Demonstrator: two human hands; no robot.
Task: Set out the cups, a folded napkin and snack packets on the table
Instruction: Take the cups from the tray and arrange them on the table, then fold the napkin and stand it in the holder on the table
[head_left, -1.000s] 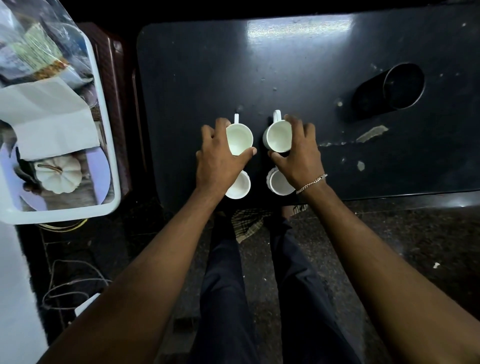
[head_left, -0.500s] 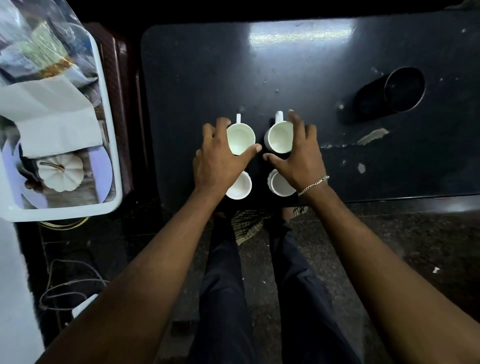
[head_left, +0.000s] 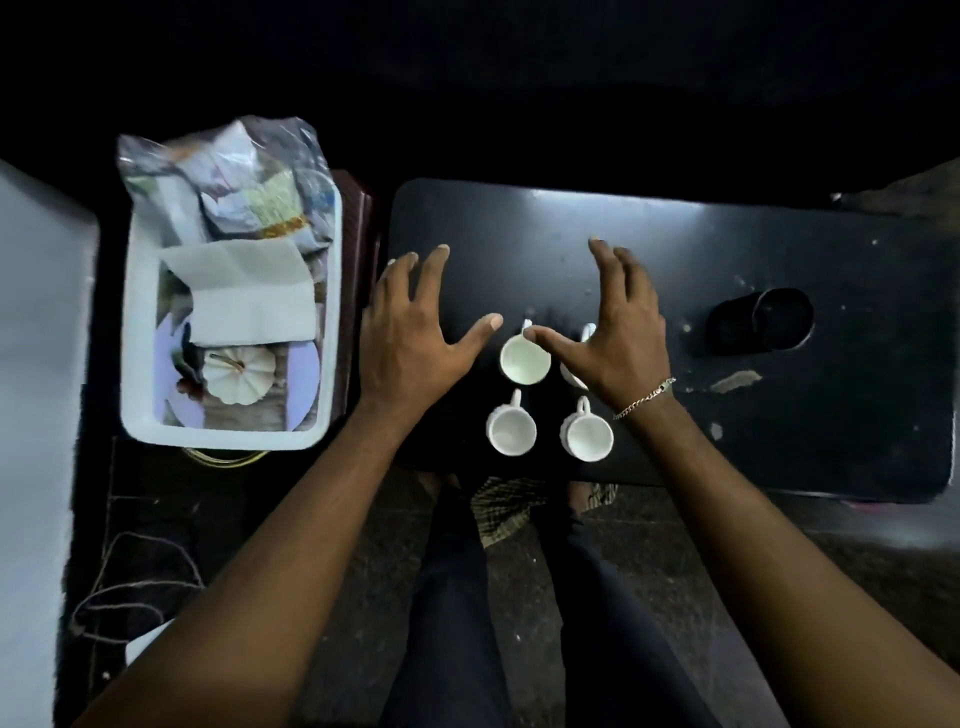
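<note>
Several white cups stand in a two-by-two square near the front edge of the black table (head_left: 519, 234): a far left cup (head_left: 524, 359), a near left cup (head_left: 511, 428) and a near right cup (head_left: 588, 435). The far right cup (head_left: 571, 371) is mostly hidden under my right hand (head_left: 613, 332), which hovers open above it. My left hand (head_left: 410, 332) is open with spread fingers, left of the cups and touching none. A white napkin (head_left: 249, 296) and snack packets in a clear bag (head_left: 234, 187) lie in the white tub (head_left: 137, 332).
The tub stands on a stool left of the table and also holds a small white pumpkin (head_left: 236, 375). A black cylinder (head_left: 761, 322) lies on its side at the table's right. Cables (head_left: 135, 587) trail on the floor at lower left.
Both hands have let go of the two far cups and lifted away with fingers spread. The left hand has moved left toward the tub. The view has shifted, showing more of the tub.
</note>
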